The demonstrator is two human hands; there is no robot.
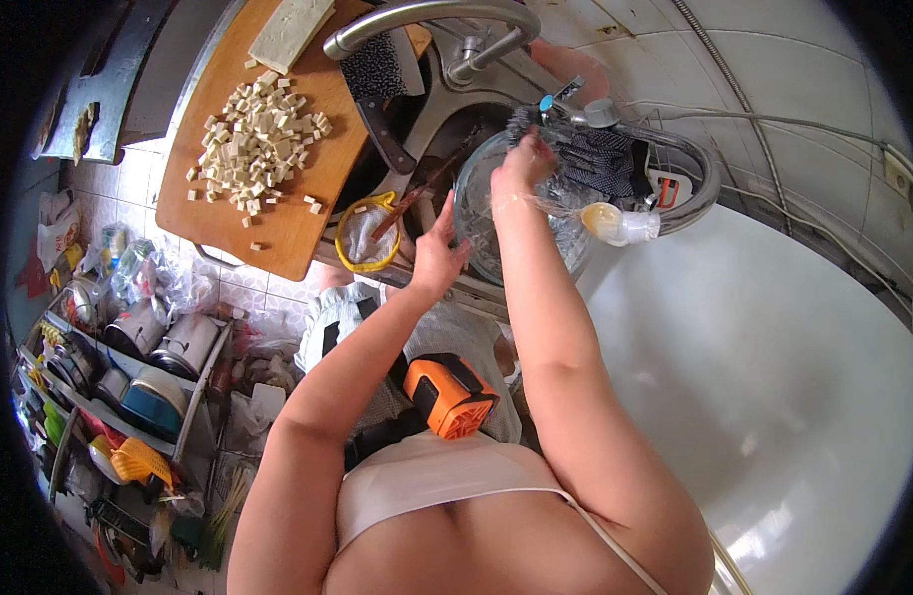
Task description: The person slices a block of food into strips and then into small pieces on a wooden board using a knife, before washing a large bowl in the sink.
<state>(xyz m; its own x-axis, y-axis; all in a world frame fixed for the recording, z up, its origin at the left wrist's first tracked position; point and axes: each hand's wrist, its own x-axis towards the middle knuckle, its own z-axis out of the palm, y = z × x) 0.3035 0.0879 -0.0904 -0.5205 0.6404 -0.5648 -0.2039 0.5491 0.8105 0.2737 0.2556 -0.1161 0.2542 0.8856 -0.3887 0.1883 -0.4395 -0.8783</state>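
Note:
A clear glass bowl (475,256) sits in the steel sink. At its left rim is my left hand (438,256), fingers spread along the glass; whether it grips the rim cannot be told. Over the bowl's far side, my right hand (529,160) has its fingertips closed on a dark, bristly scrubber (523,123). Water from the flexible faucet's yellowish nozzle (601,222) runs over my right wrist. What the bowl holds is partly hidden by my right arm. Left of it lie a yellow-rimmed mesh strainer (367,230) and a reddish-brown stick (419,195).
Many small pale cubes (255,141) and a pale slab (291,30) lie on a wooden cutting board (322,186). A cleaver (385,137) rests beside it. The curved main faucet (441,11) arches overhead. A dark patterned cloth (601,160) hangs behind the bowl. Crowded shelves (136,387) stand at left.

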